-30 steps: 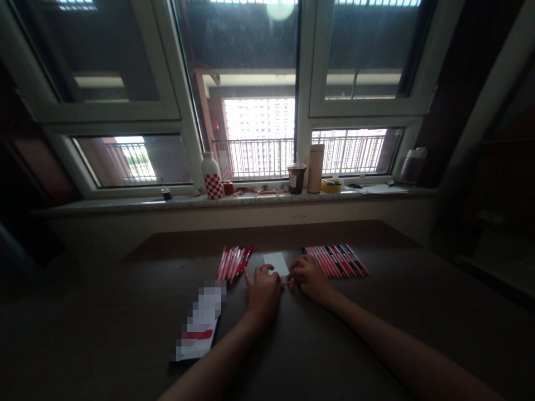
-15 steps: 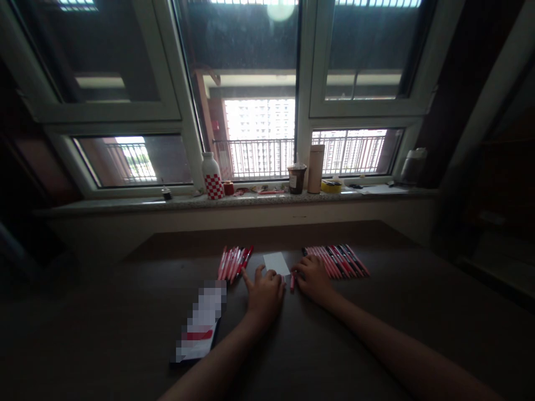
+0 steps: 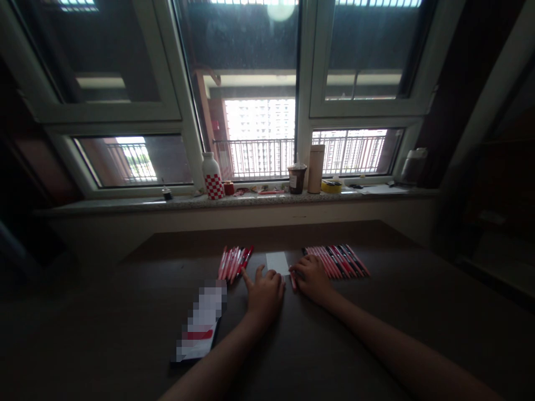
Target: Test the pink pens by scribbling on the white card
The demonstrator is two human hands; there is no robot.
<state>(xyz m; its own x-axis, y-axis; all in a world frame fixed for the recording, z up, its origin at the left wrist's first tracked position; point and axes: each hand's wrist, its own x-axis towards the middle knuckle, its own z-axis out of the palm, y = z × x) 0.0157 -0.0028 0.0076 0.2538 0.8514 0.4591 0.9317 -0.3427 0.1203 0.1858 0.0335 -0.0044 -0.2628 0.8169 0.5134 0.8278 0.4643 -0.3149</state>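
A small white card (image 3: 277, 263) lies flat on the table between my hands. My left hand (image 3: 265, 292) rests palm down at the card's near edge, thumb and fingers apart, the fingertips partly hidden. My right hand (image 3: 312, 280) is at the card's right side, its bent fingers closed on a short pink stick-like piece (image 3: 293, 282), perhaps a pen or a cap. Left of the card lies a bunch of pink and red pens (image 3: 234, 263). A neat row of pink, red and black pens (image 3: 340, 262) is partly covered by my right hand.
At the left, a blurred white and red box (image 3: 199, 326) with a dark edge lies near my left forearm. Along the windowsill (image 3: 259, 199) stand a checkered bottle (image 3: 213, 177), a drink cup (image 3: 296, 179), a beige flask (image 3: 316, 170) and a yellow tape roll (image 3: 331, 186).
The white card has turned slightly and shifted a little to the right. The pink piece has tilted and sits closer to my right fingers. My left hand has barely moved.
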